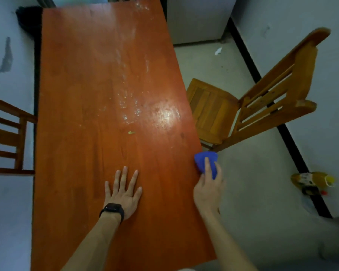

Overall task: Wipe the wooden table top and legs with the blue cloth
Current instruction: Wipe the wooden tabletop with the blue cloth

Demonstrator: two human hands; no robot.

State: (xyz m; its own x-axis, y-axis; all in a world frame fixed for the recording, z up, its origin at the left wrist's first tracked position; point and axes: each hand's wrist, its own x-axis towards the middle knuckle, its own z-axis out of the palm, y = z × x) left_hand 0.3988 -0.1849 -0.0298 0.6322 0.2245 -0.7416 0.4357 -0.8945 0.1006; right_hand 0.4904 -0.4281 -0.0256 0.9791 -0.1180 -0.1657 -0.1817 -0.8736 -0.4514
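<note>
Blue bunched cloth is sitting at the right edge of the reddish wooden surface, lower right of the frame, fingers of the right hand grasping it. Left hand is lying flat, fingers released. White smears and a green crumb are showing mid-frame: wiping seems barely begun, legs unseen.

I read no legible text, number or sign here. The bottle on the floor carries a label, too blurred to read.

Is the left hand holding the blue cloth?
No: the left hand lies flat on the orange-brown wooden table top, while the right hand grips the blue cloth at its right edge.
</note>
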